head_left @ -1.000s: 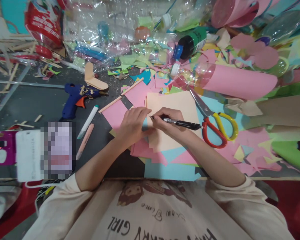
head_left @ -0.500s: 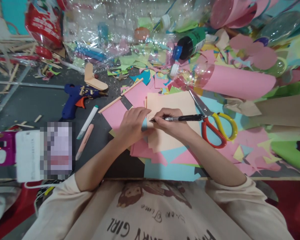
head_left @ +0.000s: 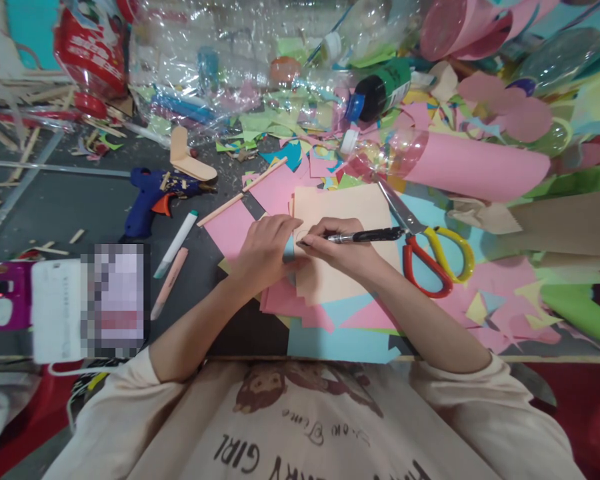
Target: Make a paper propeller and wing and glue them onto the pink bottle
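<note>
My right hand grips a black pen, its tip low over the left part of a peach paper sheet. A small drawn curve shows beside the tip. My left hand rests flat at the sheet's left edge, fingers stretched toward the pen. Under the peach sheet lie pink paper and light blue paper. Scissors with one red and one yellow handle lie just right of the sheet, near the pen's back end.
Left are a blue glue gun, a green-capped marker, a peach marker and a white box. A pink-wrapped bottle, a dark green bottle and paper scraps crowd the back and right.
The pen tip has shifted slightly left and down on the peach sheet, and the pen's back end has moved a little left. My left hand stays in place.
</note>
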{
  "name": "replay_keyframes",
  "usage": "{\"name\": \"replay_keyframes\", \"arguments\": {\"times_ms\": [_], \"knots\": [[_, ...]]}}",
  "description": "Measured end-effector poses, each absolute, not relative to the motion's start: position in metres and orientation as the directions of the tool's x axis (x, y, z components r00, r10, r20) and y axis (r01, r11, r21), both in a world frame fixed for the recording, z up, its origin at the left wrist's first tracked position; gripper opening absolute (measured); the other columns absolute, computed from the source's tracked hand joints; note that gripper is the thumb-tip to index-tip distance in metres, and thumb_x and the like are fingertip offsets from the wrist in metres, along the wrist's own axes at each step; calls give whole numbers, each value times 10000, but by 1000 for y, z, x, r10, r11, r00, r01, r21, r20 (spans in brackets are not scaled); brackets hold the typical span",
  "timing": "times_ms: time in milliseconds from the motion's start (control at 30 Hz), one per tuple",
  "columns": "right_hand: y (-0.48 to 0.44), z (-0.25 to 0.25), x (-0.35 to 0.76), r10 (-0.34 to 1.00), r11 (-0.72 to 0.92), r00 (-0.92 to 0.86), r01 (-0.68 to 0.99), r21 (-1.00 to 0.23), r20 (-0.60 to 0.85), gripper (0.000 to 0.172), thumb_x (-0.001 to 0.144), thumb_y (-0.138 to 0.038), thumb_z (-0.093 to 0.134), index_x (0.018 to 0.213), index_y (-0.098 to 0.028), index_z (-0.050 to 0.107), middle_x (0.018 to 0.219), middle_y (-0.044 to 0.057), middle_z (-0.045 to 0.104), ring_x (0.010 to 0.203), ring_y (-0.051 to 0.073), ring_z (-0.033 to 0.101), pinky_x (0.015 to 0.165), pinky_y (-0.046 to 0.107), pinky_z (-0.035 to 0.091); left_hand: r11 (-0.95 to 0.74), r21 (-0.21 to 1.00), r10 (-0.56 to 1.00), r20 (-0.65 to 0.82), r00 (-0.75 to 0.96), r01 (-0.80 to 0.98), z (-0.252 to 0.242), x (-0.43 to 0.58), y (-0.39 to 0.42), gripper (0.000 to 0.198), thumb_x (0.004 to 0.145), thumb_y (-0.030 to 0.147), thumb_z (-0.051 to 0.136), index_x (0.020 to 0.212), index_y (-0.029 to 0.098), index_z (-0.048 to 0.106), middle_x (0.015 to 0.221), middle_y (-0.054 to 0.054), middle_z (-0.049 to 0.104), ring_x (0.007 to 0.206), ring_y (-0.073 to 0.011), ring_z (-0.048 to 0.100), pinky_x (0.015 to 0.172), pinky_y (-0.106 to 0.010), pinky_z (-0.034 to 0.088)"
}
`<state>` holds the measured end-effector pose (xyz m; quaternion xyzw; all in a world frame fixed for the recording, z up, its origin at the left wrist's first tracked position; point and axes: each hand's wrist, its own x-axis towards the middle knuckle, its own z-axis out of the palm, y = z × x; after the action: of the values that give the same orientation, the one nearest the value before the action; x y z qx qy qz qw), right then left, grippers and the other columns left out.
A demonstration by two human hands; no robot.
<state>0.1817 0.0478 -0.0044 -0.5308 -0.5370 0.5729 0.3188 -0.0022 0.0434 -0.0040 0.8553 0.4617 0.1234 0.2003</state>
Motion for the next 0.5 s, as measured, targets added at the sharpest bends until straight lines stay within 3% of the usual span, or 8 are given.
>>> {"name": "replay_keyframes", "arguments": {"times_ms": [100, 300, 500], "knots": [[47, -4, 181, 934, -208, -242, 230, -951, -263, 184, 739, -304, 685, 623, -173, 627, 595, -14, 592, 571, 109, 509, 556, 256, 389, -496, 454, 840, 34, 541, 741, -5, -2, 43, 477, 851, 404, 639, 1236, 138, 543, 1173, -166, 630, 1098, -302, 564, 904, -410, 433], [45, -6, 183, 968, -213, -122, 59, -975, -219, 290, 765, -317, 625, 530, -202, 498, 568, -18, 558, 585, 131, 559, 610, 289, 468, -494, 443, 845, 43, 533, 748, -5, -3, 42, 469, 869, 412, 618, 1251, 150, 543, 1185, -165, 633, 1118, -299, 566, 925, -414, 427], [45, -3, 183, 956, -166, -192, 262, -951, -220, 243, 752, -339, 671, 580, -189, 590, 574, -2, 598, 585, 132, 553, 555, 262, 417, -504, 443, 839, 48, 542, 741, -4, -2, 43, 474, 872, 415, 602, 1248, 131, 550, 1184, -166, 635, 1109, -298, 569, 903, -407, 436]]}}
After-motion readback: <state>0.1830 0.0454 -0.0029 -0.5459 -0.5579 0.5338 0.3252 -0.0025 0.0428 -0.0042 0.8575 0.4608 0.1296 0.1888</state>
